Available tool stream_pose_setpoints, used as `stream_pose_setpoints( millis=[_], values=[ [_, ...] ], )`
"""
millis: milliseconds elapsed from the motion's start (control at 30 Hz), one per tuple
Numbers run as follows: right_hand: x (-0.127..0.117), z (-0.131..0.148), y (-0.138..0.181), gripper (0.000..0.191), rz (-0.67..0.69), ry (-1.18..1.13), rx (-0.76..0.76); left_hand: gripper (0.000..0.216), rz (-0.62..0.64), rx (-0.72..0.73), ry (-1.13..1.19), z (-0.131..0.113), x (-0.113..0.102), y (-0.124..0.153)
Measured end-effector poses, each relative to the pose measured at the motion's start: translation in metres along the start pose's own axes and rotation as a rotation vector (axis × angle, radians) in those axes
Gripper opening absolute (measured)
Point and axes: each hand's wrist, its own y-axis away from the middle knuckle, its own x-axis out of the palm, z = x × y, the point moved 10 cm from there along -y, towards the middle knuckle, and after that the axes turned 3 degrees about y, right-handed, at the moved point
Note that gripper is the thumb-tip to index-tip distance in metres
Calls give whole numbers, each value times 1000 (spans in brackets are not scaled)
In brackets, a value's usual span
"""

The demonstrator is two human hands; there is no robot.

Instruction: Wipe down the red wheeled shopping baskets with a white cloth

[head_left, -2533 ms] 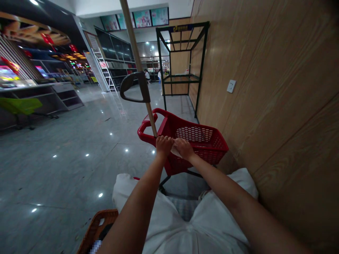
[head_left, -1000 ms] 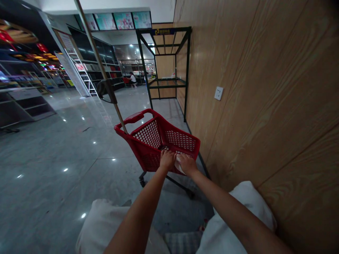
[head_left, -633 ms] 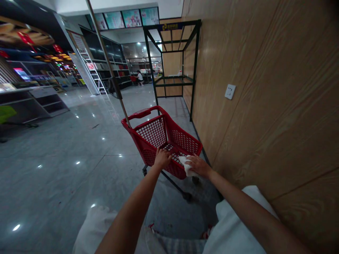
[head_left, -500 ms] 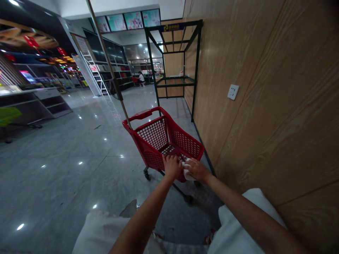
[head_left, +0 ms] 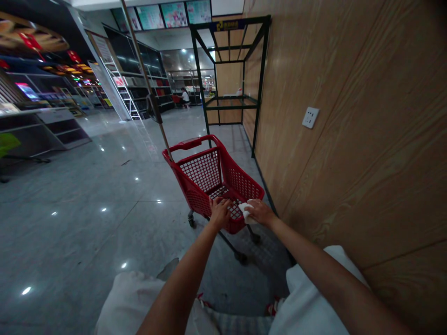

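A red plastic shopping cart [head_left: 200,197] stands on the floor in front of me, its basket showing nothing inside. My left hand [head_left: 220,211] is closed over the near left part of the basket rim. In my right hand [head_left: 260,212] is a white cloth [head_left: 247,213], pressed against the rim at the near right corner. A long pole [head_left: 145,79] with a dark fitting rises from the cart's far left corner by the handle.
A wood-panelled wall [head_left: 342,153] with a socket [head_left: 310,117] runs close along the right. Behind the cart stands a dark metal rack [head_left: 230,106]. Farther back are a ladder [head_left: 127,95], shelves and a crouching person [head_left: 185,97]. A counter [head_left: 66,130] is at left.
My right hand with the cloth has shifted a little up along the rim. My left hand has moved slightly left, away from the right one. The cart has turned slightly.
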Motion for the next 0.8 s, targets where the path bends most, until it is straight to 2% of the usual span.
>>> stream_pose_setpoints(
  millis=[133, 233, 333, 500, 700, 800],
  values=[
    [1, 35, -17, 29, -50, 34, 64, 38, -33, -21, -163, 13, -15, 6],
    [2, 57, -29, 30, -78, 16, 8, 34, -68, 6, -215, 15, -18, 21],
    [3, 58, -31, 29, -82, -7, -80, 30, -55, 57, -187, 17, -13, 37],
    [-1, 39, -26, 24, -118, -4, -31, 33, -95, 88, -142, 24, -15, 44],
    [10, 90, -44, 31, -182, -107, -39, 39, -145, 103, -118, 19, -14, 41],
    [15, 94, -44, 34, -148, -133, -67, 48, -113, 157, -115, 18, -13, 44]
  ],
)
